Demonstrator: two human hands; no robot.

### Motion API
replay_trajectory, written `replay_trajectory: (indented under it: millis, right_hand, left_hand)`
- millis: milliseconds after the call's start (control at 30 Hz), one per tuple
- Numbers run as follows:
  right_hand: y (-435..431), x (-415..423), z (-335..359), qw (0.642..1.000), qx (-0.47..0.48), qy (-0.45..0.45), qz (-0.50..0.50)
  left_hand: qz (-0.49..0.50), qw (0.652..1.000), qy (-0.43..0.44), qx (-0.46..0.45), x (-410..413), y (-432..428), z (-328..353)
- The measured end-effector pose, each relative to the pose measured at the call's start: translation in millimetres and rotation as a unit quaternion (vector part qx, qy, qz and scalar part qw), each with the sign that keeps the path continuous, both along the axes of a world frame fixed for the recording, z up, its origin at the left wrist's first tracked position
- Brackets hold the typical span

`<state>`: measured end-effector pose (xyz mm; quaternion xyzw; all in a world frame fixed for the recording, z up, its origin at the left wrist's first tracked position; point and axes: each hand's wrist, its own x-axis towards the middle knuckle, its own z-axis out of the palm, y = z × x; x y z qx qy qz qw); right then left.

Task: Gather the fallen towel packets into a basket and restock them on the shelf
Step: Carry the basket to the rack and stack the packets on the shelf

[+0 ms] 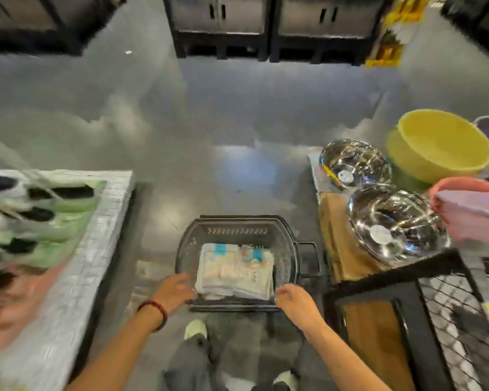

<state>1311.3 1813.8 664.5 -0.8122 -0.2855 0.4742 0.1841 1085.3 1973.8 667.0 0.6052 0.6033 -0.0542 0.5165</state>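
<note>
A black plastic basket (pixel 290 249) stands on the grey floor in front of me. Inside it lie towel packets (pixel 235 270), pale with blue and orange print, stacked flat. My left hand (pixel 174 289), with a bead bracelet on the wrist, is at the basket's near left rim, fingers curled over the edge. At the near right rim is my right hand (pixel 295 301), fingers curled at the edge. The frame is blurred, so the exact grip is unclear.
A white display (pixel 76 263) with green and pink goods stands at the left. At the right are steel bowls (pixel 395 224), a yellow basin (pixel 438 145), pink basins (pixel 469 210) and a black wire shelf (pixel 424 320). Dark cabinets (pixel 268 26) line the far side. My feet are below the basket.
</note>
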Motion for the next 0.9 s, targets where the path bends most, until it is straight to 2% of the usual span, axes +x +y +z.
replay_trajectory:
  millis: [133,267,533,700,800,900]
  right_hand:
    - [66.5,-38.3,-34.5,0.999,-0.042,0.007,0.008]
    - [130.6,-68.6,-71.3,0.996,-0.067,0.041,-0.035]
    - [214.8,-69.1,-202.6,0.995,-0.091,0.026,-0.015]
    - [229.4,-48.5,-324.7,0.990,-0.137,0.025,-0.003]
    - [234.3,-38.6,-397.7,0.985,-0.168,0.016,-0.028]
    - [235.3,-33.2,-459.0,0.982,-0.186,0.019,-0.037]
  left_hand:
    - [0.040,0.999,0.005,0.005,-43.7,47.3,-25.7]
    - [0.032,0.999,0.015,-0.015,-60.4,103.6,-65.3]
    - [0.083,0.994,0.064,0.005,-58.6,174.5,-211.0]
    - [0.058,0.990,0.112,0.057,-44.6,192.0,-319.0]
    - [0.077,0.986,0.100,0.110,-25.5,205.5,-368.7]
    - [0.106,0.962,0.163,0.193,-17.4,210.3,-403.5]
